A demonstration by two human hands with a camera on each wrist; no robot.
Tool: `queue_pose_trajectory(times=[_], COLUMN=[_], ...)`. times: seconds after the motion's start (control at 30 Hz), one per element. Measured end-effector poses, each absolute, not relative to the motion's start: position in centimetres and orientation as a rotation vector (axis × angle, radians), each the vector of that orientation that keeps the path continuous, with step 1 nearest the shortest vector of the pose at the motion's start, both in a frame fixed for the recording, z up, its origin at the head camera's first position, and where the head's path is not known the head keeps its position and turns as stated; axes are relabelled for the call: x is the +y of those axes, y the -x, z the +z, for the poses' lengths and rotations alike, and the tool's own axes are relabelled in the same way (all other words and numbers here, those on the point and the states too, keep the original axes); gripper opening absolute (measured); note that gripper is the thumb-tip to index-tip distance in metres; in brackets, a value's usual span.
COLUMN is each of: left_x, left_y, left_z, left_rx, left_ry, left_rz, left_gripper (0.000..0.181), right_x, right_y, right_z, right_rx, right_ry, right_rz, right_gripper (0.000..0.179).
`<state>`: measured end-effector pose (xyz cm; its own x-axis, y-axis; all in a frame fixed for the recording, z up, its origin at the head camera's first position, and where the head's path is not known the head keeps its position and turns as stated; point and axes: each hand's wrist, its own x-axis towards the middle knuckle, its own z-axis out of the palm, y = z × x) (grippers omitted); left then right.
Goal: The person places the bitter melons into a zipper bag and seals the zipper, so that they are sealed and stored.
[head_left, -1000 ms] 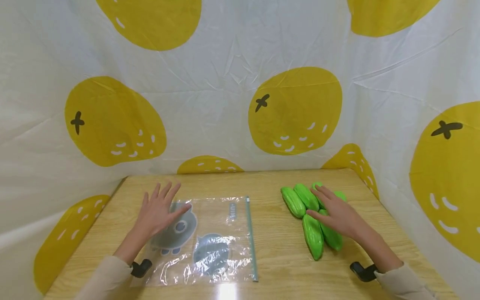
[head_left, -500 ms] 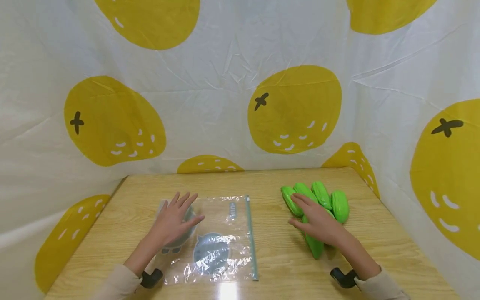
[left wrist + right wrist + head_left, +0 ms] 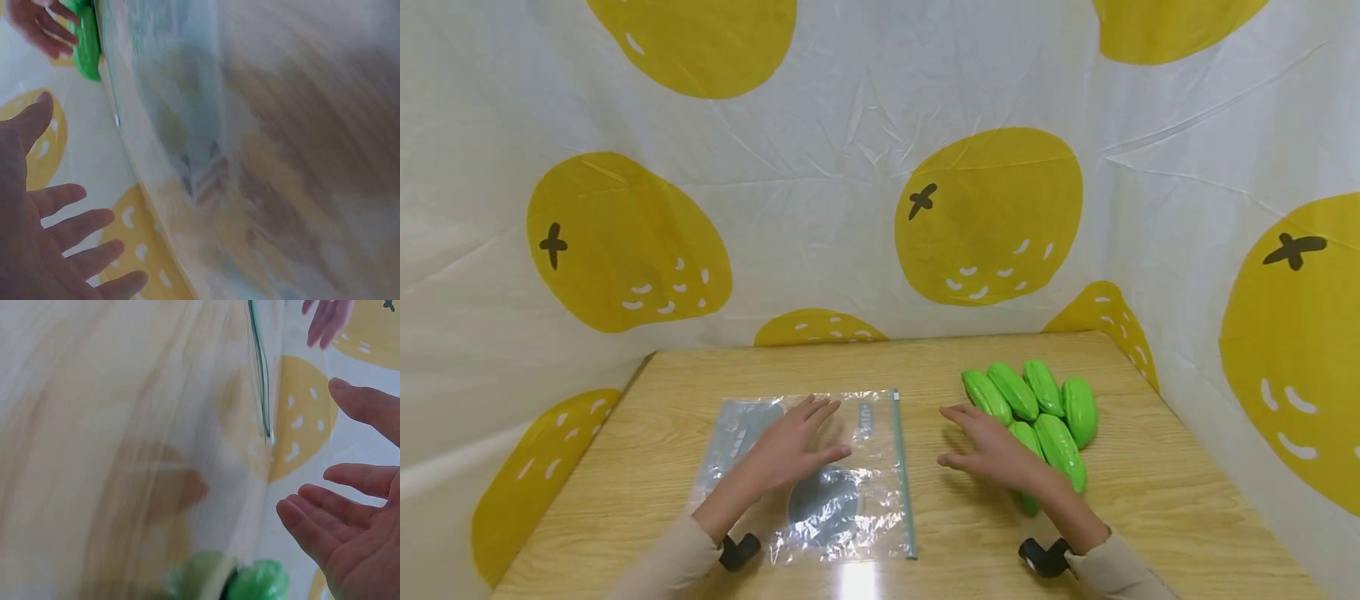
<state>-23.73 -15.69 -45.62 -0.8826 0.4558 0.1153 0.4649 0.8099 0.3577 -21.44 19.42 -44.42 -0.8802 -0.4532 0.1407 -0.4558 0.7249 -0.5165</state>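
A clear zip bag (image 3: pixel 878 500) with blue-grey animal prints lies flat on the table, its teal zip strip (image 3: pixel 904 475) on the right side. Over the bag hovers my left hand (image 3: pixel 782 450), fingers spread and holding nothing; it hides part of the prints. Several glossy, bright green, oblong ridged pieces (image 3: pixel 1060 454) lie grouped at the right. My right hand (image 3: pixel 1000 454) is above the table beside them, fingers extended and nothing in its grasp, covering part of the nearest piece. In the right wrist view the fingers (image 3: pixel 306 531) look relaxed and apart from the green pieces.
The wooden table (image 3: pixel 925 367) meets a white curtain (image 3: pixel 820 242) printed with large yellow fruit at the back and both sides. A bright reflection (image 3: pixel 857 579) shows at the table's near edge. A black strap-like device (image 3: pixel 1043 557) is on each wrist.
Both hands have moved inward toward each other, the left rightward over the bag, the right leftward off the green pieces. Bag and green pieces stay where they were.
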Motion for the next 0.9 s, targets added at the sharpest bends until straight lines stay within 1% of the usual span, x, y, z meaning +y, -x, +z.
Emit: queue_pose_trajectory(times=[0.4, 0.5, 0.77, 0.83, 0.9], left_x=[-11.5, -10.6, -8.8, -8.6, -8.4], left_y=[24.4, 24.5, 25.2, 25.3, 25.2], left_z=[-45.8, -45.8, -46.4, -46.7, -47.0], left_rx=[-2.897, -2.905, -2.914, -2.903, -2.901], left_ry=[1.013, 1.024, 1.061, 1.076, 1.081], left_rz=[-0.497, -0.432, -0.254, -0.24, -0.222], left_gripper=[0.065, 0.065, 0.071, 0.07, 0.065], right_x=[17.2, 16.9, 16.3, 16.2, 16.1], right_y=[22.5, 22.6, 22.9, 23.0, 23.0], right_z=[-46.1, -46.2, -46.4, -46.6, -46.7], right_rx=[-2.913, -2.925, -2.925, -2.927, -2.931], right_ry=[-0.854, -0.856, -0.866, -0.868, -0.872], right_rz=[1.006, 1.041, 1.057, 1.067, 1.087], right_gripper=[0.078, 0.081, 0.085, 0.085, 0.086])
